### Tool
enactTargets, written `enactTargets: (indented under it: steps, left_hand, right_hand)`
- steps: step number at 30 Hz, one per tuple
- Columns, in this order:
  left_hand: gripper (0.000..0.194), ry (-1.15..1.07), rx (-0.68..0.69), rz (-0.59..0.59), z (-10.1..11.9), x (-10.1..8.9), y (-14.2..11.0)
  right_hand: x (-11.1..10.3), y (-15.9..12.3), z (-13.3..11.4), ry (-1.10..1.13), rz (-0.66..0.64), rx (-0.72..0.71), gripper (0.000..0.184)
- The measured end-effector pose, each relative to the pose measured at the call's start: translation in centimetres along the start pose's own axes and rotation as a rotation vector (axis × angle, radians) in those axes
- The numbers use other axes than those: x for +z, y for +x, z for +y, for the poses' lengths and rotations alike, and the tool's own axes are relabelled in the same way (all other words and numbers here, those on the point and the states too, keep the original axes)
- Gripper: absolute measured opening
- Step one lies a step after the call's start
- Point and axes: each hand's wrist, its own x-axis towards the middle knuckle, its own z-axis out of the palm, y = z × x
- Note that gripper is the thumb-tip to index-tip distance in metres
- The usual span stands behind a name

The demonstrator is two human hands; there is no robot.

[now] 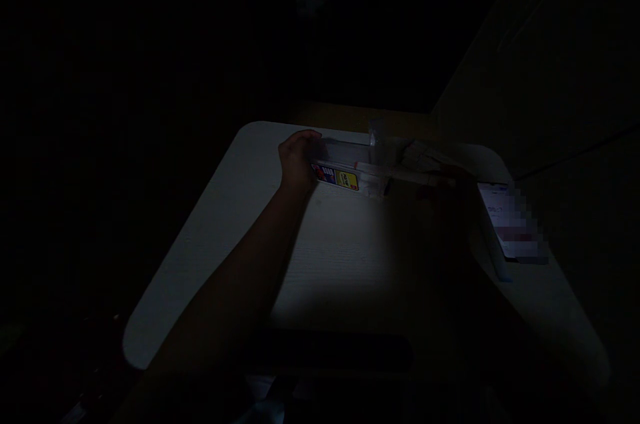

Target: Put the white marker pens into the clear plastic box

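Note:
The scene is very dark. My left hand (298, 159) reaches across a white table (330, 257) and grips the left end of a long narrow box (340, 171) with a blue, red and yellow label. My right hand (445, 187) lies in deep shadow at the box's right end, barely visible, near a thin white stick-like piece (400, 173). Its fingers cannot be made out. A small clear container (377, 137) stands just behind the box.
A white paper or booklet (505, 224) lies at the table's right side, beside a pale bar. The table has rounded corners. Everything around the table is black. A dark strip runs along the near edge.

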Motion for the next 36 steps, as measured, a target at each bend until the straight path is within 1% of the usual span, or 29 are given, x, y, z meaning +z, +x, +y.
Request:
enactTargets:
  steps: [3,6,10,14,19,21,26,30,33,36]
  left_hand:
    - [0.022,-0.012,0.004,-0.004,-0.2,-0.1,0.1]
    - [0.021,-0.037,0.002,-0.007,-0.3,-0.1,0.1]
    - [0.021,-0.032,-0.006,-0.009,-0.1,0.0,0.1]
    - [0.021,-0.025,0.002,-0.007,0.1,0.0,0.0]
    - [0.021,-0.049,-0.007,-0.008,-0.2,0.0,0.0]
    - [0.021,-0.051,-0.004,-0.008,-0.4,-0.1,0.1]
    - [0.021,-0.037,0.004,-0.011,-0.7,-0.2,0.3]
    - [0.019,-0.05,-0.014,-0.006,-0.6,-0.1,0.2]
    - [0.019,-0.064,-0.027,0.005,-0.5,0.0,0.2]
    - [0.019,-0.072,-0.018,-0.003,-0.5,0.0,0.2]
  right_hand:
    - [0.3,-0.3,-0.3,-0.014,-0.055,-0.003,0.02]
    - [0.6,-0.4,0.1,-0.049,-0.097,0.031,0.021]
    - [0.8,-0.5,0.7,-0.016,-0.173,0.071,0.023]
    - [0.9,-0.4,0.9,-0.014,-0.214,0.067,0.025]
    - [0.8,-0.3,0.6,-0.168,-0.29,0.065,0.03]
    - [0.8,-0.3,0.5,-0.23,-0.284,0.061,0.031]
    - [0.7,-0.3,0.5,-0.328,-0.192,-0.003,0.035]
    - [0.6,-0.2,0.8,-0.353,-0.183,-0.068,0.03]
    - [0.7,-0.2,0.9,-0.381,-0.149,-0.115,0.027]
    - [0.7,-0.1,1.0,-0.435,-0.127,-0.211,0.022]
